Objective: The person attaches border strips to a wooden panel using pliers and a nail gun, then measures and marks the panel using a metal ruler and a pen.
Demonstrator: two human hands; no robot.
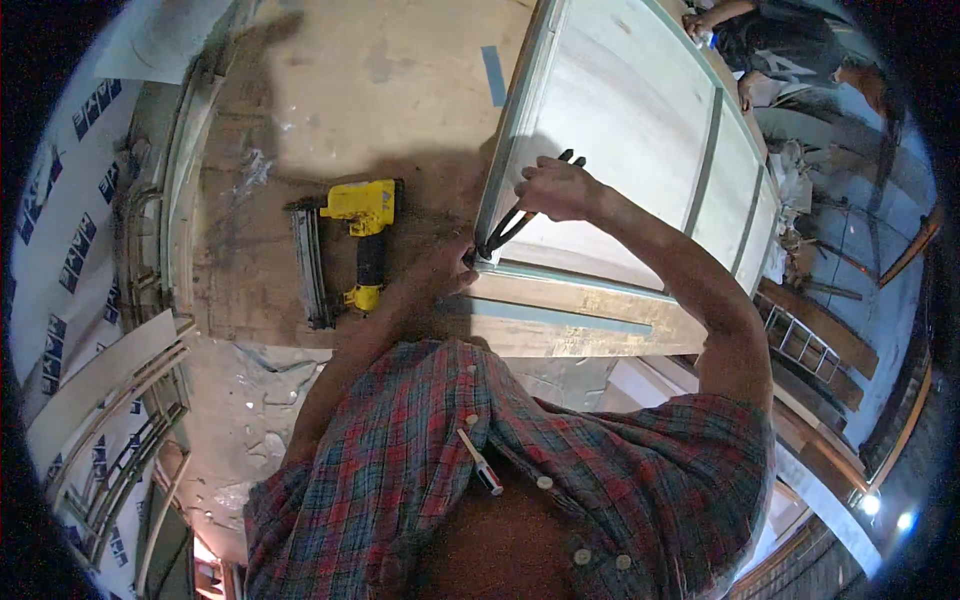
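My right hand (557, 189) is closed around the long handles of dark metal pincers (508, 228). Their jaws are down at the near left corner of a framed panel (620, 110), white with grey-green strips around it and across it. My left hand (455, 270) is at that same corner, beside the jaws, its fingers closed on the frame's edge. What the jaws bite on is too small to make out. To the left of my left forearm, a yellow and black nail gun (366, 235) lies on its side on the wooden worktable (400, 90).
A grey-blue strip (560, 315) lies along the table's near edge, and a shorter one (493, 76) lies farther back. Across the panel, at the far right, another person's hand (722, 14) is near its edge. Boards and a ladder-like frame (800, 340) stand at right.
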